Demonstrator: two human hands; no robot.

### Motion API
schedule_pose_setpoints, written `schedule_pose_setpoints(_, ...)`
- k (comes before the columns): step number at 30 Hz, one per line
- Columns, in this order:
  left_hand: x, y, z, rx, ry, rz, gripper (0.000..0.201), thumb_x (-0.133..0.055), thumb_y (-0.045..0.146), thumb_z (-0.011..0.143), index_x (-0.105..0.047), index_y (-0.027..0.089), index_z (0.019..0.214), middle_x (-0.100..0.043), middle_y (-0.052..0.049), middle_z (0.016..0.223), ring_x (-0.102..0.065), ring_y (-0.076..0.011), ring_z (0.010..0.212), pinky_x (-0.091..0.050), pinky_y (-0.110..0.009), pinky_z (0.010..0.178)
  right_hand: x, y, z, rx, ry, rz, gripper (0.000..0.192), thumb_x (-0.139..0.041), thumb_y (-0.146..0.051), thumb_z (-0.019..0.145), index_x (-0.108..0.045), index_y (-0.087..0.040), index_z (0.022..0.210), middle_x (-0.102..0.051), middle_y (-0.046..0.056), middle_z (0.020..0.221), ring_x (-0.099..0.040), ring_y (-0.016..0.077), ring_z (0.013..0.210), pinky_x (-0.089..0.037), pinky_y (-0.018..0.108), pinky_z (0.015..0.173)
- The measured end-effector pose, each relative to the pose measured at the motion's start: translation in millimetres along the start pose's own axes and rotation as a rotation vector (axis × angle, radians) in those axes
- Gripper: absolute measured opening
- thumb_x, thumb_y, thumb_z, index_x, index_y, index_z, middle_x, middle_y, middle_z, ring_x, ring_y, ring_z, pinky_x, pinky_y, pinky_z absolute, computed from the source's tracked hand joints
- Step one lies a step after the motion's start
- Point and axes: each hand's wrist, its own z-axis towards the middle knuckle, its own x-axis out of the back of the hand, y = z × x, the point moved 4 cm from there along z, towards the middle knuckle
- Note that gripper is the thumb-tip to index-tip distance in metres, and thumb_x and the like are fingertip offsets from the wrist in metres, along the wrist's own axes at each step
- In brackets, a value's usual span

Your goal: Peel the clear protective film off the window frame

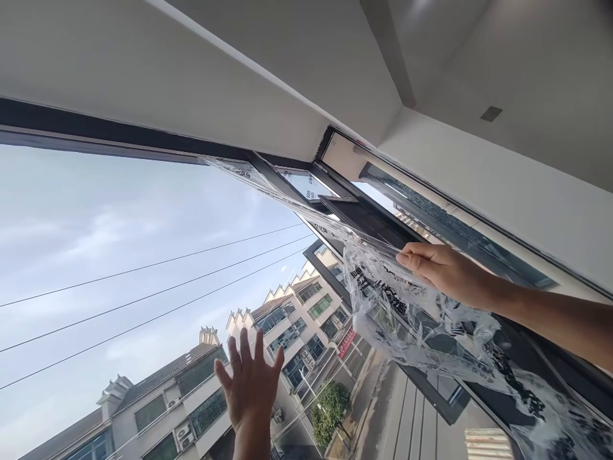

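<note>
Clear printed protective film point(412, 306) is being pinched by right hand point(443, 268), peeled off dark window frame point(364, 220) beside it. Left hand point(249, 383), fingers spread, is being pressed on glass point(119, 255). Film should be pulled low, steadily, to avoid tearing.

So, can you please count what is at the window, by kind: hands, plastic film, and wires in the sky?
Hands: 2, left hand flat on the glass, right hand gripping the film
Film: 1
Wires: 3
Total: 6
</note>
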Motion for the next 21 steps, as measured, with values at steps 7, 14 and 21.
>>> schedule_pose_setpoints(7,-5.5,0.8,1.8,0.007,-0.006,-0.011,0.077,-0.043,0.060,0.079,-0.025,0.019,0.142,-0.016,-0.017,0.153,-0.009,-0.0356,0.141,-0.005,-0.058,0.112,-6.2,-2.2,-6.2,-0.012,0.005,0.010,0.045,-0.039,-0.056,0.089,-0.035,-0.018,0.065,-0.026,-0.005,0.056,-0.023,0.0063,0.048,-0.023,0.022,0.046)
schedule_pose_setpoints(14,-3.7,1.1,0.5,0.031,-0.043,0.005,0.076,-0.039,0.061,0.080,-0.024,0.021,0.142,-0.017,-0.015,0.153,-0.007,-0.0342,0.141,-0.002,-0.057,0.112,-8.3,3.9,-7.8,-0.040,0.012,-0.002,0.047,-0.041,-0.059,0.086,-0.033,-0.018,0.064,-0.026,-0.004,0.056,-0.023,0.0064,0.048,-0.023,0.022,0.044)
schedule_pose_setpoints(21,-4.7,-0.2,3.1,0.026,-0.066,-0.011,0.076,-0.036,0.062,0.080,-0.022,0.022,0.143,-0.015,-0.013,0.154,-0.007,-0.0334,0.141,-0.003,-0.056,0.112,-9.5,5.0,-11.8,-0.048,0.014,0.023,0.047,-0.040,-0.058,0.087,-0.031,-0.018,0.065,-0.024,-0.005,0.057,-0.021,0.0061,0.048,-0.023,0.022,0.045)
